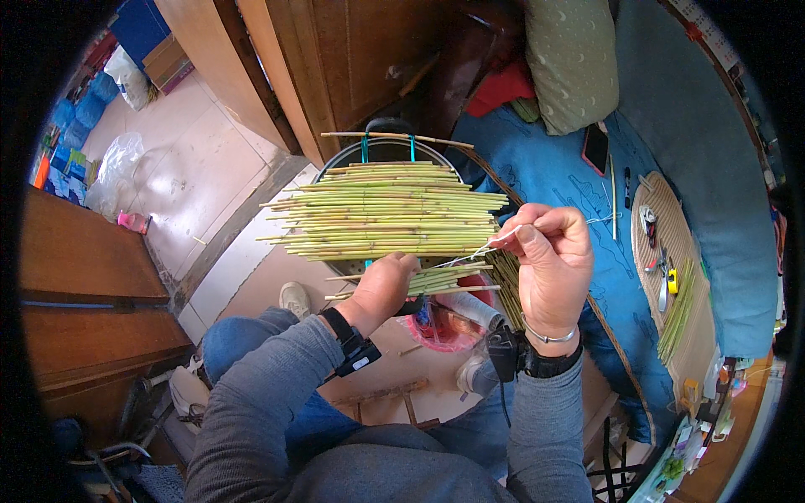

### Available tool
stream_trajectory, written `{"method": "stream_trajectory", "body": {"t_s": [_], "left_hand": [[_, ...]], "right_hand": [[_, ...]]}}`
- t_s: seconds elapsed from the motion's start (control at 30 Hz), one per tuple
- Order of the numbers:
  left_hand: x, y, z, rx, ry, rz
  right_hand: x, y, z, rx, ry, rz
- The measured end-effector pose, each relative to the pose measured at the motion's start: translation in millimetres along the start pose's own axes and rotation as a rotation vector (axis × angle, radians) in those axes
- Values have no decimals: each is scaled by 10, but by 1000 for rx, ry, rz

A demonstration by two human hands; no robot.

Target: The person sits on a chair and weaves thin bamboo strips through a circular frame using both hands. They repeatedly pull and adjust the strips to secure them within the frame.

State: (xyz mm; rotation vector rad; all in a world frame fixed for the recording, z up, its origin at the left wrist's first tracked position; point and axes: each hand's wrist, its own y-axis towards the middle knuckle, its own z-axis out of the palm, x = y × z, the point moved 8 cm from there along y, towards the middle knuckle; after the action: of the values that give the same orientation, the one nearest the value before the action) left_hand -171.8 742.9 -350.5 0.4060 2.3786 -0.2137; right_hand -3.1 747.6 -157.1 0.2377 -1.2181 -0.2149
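Observation:
A mat of green plant stalks [383, 210], laid side by side, spreads before me over a round metal pot [327, 165]. Below its near edge, my left hand [382, 284] grips a smaller bunch of stalks [456, 280]; its fingertips are hidden among them. To the right, my right hand [550, 254] pinches a white string [506, 237] between thumb and fingers. The string runs taut down and left to the stalks at the mat's lower edge. A single stalk [396, 136] crosses the pot's far side, next to turquoise bands [412, 148].
Under the stalks stands a pink bin [434, 333]. On the blue cloth [534, 157] to the right are a phone [595, 149], a marker [627, 187] and a woven pad [682, 245] holding scissors [663, 289], a yellow tape measure [673, 281] and more stalks [676, 314]. Wooden cabinets [94, 251] stand left.

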Motion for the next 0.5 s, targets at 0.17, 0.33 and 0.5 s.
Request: {"method": "stream_trajectory", "body": {"t_s": [0.17, 0.33, 0.5], "left_hand": [[0, 3, 11, -7, 17, 23], [-7, 14, 26, 4, 30, 40], [-201, -53, -60, -35, 123, 151]], "right_hand": [[40, 8, -21, 2, -30, -46], [31, 18, -26, 17, -27, -45], [-39, 21, -27, 12, -13, 31]]}}
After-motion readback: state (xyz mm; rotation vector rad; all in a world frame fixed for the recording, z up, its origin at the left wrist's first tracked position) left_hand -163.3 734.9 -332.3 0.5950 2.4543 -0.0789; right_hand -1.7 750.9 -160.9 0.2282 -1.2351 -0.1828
